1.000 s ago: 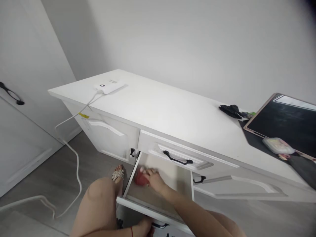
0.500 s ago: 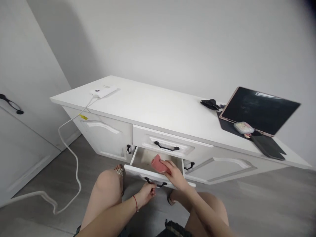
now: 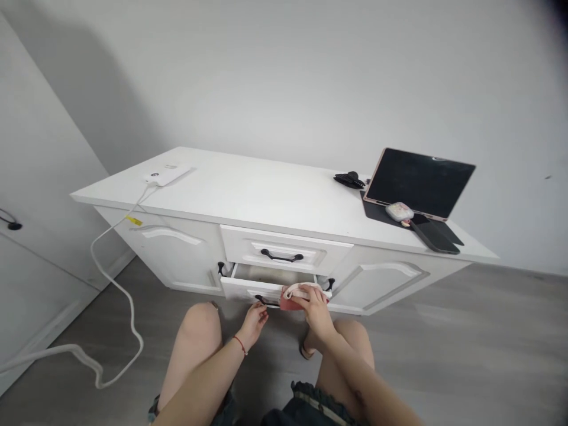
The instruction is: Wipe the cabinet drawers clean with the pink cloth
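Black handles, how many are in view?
5: the upper drawer handle, the open lower drawer's handle, the left door handle, the right door handle, and a partly cut-off handle on the far-left white unit. Others may be hidden.

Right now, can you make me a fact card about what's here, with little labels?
Left hand: fingers by the curved black handle; touching unclear
Right hand: holding a soft-looking pink item with a white band
Lower white drawer: partly open
White cabinet top: flat white device with white cable, black toothed clip, dark-screened tablet propped up
Floor: grey
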The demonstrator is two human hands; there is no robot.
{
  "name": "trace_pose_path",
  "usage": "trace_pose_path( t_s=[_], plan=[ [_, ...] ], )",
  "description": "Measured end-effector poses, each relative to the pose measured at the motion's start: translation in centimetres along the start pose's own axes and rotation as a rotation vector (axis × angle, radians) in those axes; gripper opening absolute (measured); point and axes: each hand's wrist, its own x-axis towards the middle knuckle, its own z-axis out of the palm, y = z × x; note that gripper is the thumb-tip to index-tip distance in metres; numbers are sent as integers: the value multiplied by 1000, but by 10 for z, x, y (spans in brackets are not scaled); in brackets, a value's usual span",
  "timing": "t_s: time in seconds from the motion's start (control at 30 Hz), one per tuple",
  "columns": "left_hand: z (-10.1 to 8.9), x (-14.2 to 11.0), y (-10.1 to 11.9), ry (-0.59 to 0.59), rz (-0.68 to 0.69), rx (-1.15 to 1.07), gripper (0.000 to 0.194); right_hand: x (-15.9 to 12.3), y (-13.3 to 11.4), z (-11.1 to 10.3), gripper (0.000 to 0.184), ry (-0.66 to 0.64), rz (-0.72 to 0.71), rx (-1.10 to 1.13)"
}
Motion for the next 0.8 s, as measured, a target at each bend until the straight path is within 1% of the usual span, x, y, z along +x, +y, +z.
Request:
trace_pose_path(
  t_s=[0.1, 0.37, 0.43, 0.5, 0.6, 0.7, 0.8],
  plan=[
    [-1, 5, -1, 7, 9, -27, 27, 8, -13, 8, 47, 27, 0, 14],
    [8, 6, -13, -76, 71, -101, 45, 42, -63, 35, 34, 20, -52, 98],
    [10, 6, -15, -96, 93, -105, 40, 52, -77, 44, 32, 40, -46, 129],
    [11, 7, -17, -107, 108, -96, 31, 60, -90, 52, 31, 61, -42, 161],
    [9, 8, -19, -86, 87, -37, 22, 69, -107, 61, 31, 67, -47, 183],
    [7, 9, -23, -68, 46, 21, 21, 71, -111, 64, 33, 48, -72, 162],
    [6, 11, -27, -110, 43, -40, 27, 65, -97, 61, 34, 73, -95, 119]
  ],
)
